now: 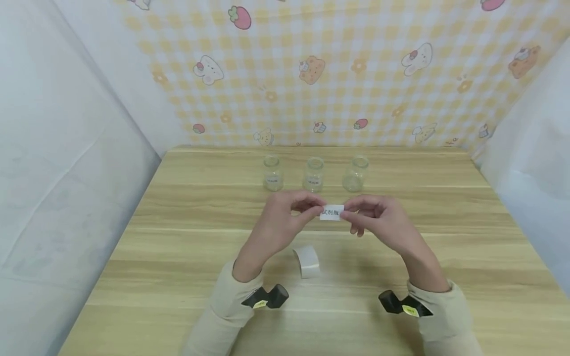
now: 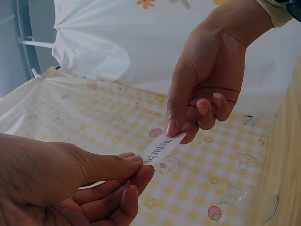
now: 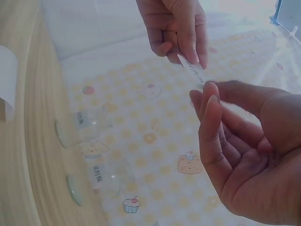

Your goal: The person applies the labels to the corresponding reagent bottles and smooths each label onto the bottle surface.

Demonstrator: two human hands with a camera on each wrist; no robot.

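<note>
A small white label (image 1: 331, 212) with printed black characters is stretched between both hands, above the wooden table. My left hand (image 1: 278, 220) pinches its left end between thumb and forefinger, and my right hand (image 1: 385, 220) pinches its right end the same way. Just beyond the hands, three clear glass jars stand in a row. The left jar (image 1: 273, 174) and the middle jar (image 1: 313, 175) each bear a similar label; the right jar (image 1: 355, 174) shows none. In the right wrist view, the label (image 3: 192, 69) appears nearly edge-on between the fingertips.
A curled piece of white backing paper (image 1: 307, 262) lies on the wooden table (image 1: 178, 277) between the forearms. Behind the table's far edge hangs a yellow checked cloth (image 1: 285, 89) with cartoon prints. White sheets (image 1: 67, 173) close off the sides.
</note>
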